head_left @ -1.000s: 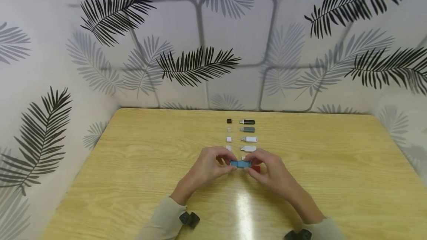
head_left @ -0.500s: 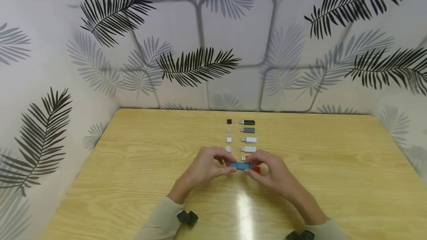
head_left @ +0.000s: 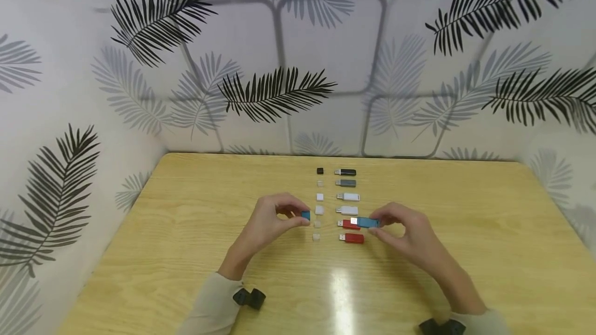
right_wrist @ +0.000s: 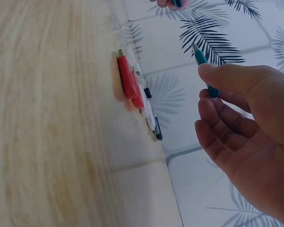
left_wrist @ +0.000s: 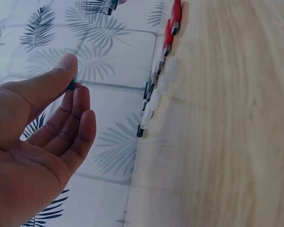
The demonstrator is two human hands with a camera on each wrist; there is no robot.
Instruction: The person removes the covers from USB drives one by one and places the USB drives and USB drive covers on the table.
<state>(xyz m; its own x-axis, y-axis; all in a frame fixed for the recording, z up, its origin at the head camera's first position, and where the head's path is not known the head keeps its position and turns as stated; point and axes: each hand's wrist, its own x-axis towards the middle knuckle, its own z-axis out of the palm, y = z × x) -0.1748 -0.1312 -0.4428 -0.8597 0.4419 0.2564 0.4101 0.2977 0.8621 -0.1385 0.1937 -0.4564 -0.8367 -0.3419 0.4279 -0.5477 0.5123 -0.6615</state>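
Observation:
Between thumb and fingertips my left hand [head_left: 274, 221] pinches a small blue cap [head_left: 305, 215], raised above the table just left of the column of caps. My right hand [head_left: 407, 229] pinches the rear end of a blue USB stick [head_left: 368, 222], its metal plug bare and pointing left. That stick hovers over a red USB stick [head_left: 346, 225] and partly covers it. A second red USB stick [head_left: 354, 239] lies nearer to me. In the right wrist view the blue stick [right_wrist: 200, 56] tilts up from my thumb; in the left wrist view the cap [left_wrist: 71, 85] is mostly hidden by fingers.
Farther back lie a black USB stick [head_left: 345, 172], a grey one [head_left: 346, 183] and two white ones. Left of them runs a column of caps: black [head_left: 319, 171], white [head_left: 319, 197] and clear [head_left: 316, 238]. A leaf-patterned wall covering [head_left: 326, 118] borders the wooden table [head_left: 186, 221].
The blue stick and its cap have come apart. My left hand has moved left with the cap, my right hand right with the stick; the red sticks and clear caps now show.

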